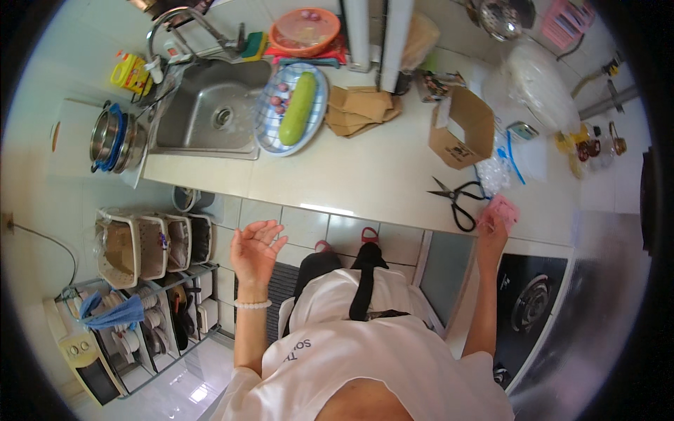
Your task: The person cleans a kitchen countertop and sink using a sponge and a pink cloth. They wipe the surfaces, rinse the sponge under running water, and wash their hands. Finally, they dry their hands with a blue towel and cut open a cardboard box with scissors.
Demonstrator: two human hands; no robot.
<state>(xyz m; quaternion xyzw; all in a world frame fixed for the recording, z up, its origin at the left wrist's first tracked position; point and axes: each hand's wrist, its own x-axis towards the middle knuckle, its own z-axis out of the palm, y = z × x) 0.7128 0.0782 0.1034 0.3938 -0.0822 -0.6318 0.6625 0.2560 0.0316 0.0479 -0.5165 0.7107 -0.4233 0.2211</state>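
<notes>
My right hand grips a crumpled pink cloth near the front edge of the counter, its fingertips partly hidden in the folds. Just left of the cloth lies a pair of black-handled scissors with the blades spread. A cardboard box with its top open stands behind them. Clear bubble wrap and a blue strip lie to the right of the box. My left hand hangs in the air before the counter, palm up, fingers apart and holding nothing.
At the left is a steel sink with a faucet. Beside it, an oval plate bears a green gourd and several small round pinkish items. Flattened cardboard lies further right. A gas hob sits at right, a dish rack at left.
</notes>
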